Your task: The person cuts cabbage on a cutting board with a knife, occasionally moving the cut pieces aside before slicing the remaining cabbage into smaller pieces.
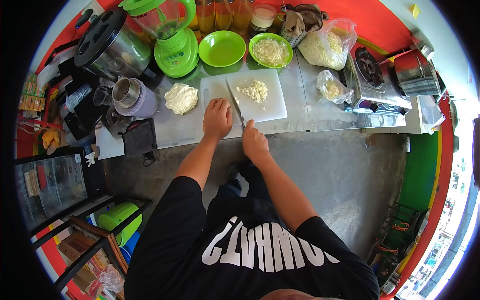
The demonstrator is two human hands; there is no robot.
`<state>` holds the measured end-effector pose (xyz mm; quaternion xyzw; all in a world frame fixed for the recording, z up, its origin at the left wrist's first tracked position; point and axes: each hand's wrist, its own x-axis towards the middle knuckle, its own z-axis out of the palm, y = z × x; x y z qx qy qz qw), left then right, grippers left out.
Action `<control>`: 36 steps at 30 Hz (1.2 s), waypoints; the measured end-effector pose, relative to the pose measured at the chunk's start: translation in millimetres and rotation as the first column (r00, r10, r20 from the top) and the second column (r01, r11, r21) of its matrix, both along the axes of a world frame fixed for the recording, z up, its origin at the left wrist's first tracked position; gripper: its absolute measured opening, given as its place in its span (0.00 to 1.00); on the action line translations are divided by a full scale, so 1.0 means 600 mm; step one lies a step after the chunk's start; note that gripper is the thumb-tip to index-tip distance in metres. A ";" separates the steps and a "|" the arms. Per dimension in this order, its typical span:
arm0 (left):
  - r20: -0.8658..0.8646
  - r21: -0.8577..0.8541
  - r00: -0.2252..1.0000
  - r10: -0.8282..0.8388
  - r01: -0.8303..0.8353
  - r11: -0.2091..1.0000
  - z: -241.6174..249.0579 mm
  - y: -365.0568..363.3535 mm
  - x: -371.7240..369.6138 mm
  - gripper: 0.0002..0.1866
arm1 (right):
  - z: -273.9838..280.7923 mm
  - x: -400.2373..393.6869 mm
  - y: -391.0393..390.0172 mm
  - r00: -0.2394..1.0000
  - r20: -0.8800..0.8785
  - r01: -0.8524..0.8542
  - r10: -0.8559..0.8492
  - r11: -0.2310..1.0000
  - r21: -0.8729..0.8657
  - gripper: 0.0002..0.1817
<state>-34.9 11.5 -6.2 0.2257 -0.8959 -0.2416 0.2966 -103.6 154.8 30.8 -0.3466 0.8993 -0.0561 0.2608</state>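
My right hand (255, 142) is wrapped around the handle of a kitchen knife (235, 101). The blade points away from me across a white cutting board (274, 109). Just right of the blade lies a pile of finely chopped pale vegetable (256, 92). My left hand (218, 118) rests at the board's near left edge with its fingers curled in, left of the blade. Whatever it may hold is hidden under the fingers. A pale, creased round lump (181, 98), perhaps a cabbage, sits beside the board on the left.
Behind the board stand a green bowl (222, 49), a bowl of pale shreds (270, 51) and a green blender (176, 52). Plastic bags (327, 45) and a gas stove (377, 82) are at right. A metal cup on a container (135, 100) stands left.
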 end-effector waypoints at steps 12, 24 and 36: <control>-0.017 -0.033 0.997 0.081 -0.081 0.996 0.018 0.021 -0.008 0.03 | 0.033 -0.111 0.084 0.969 -0.042 -0.248 0.245 0.966 -0.069 0.19; 0.190 0.098 0.964 0.185 -0.207 0.973 0.031 0.034 -0.021 0.08 | 0.028 -0.191 0.106 0.940 0.144 -0.281 0.310 0.941 -0.186 0.16; 0.273 0.179 0.944 0.183 -0.237 0.955 0.033 0.061 -0.032 0.14 | 0.026 -0.178 0.079 0.908 0.096 -0.379 0.407 0.898 -0.223 0.17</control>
